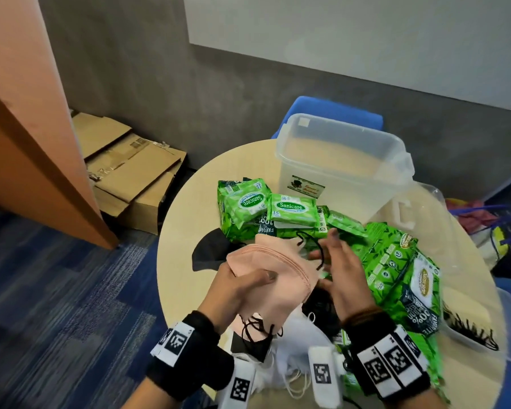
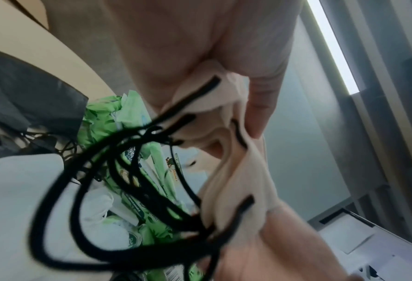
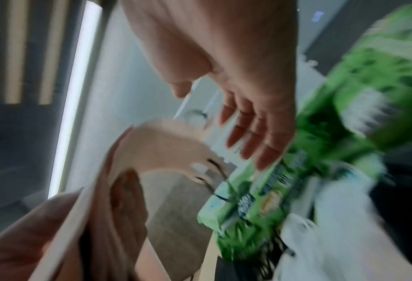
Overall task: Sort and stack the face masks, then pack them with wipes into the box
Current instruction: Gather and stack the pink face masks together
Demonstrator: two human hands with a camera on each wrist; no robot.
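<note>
From the head view, your left hand [image 1: 236, 287] grips the pink masks [image 1: 273, 271] above the surface's near edge; your right hand [image 1: 341, 271] hovers just beside them, fingers spread, a black ear loop [image 1: 313, 246] draped across them. Their long axis points toward the far box [image 1: 341, 160].

The left wrist view shows tangled loops hiding the count.

The right wrist view is blurred.

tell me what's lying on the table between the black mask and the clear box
In the head view, green wipes packs lie between the black mask and the clear box, covering most of that stretch of table.
</note>
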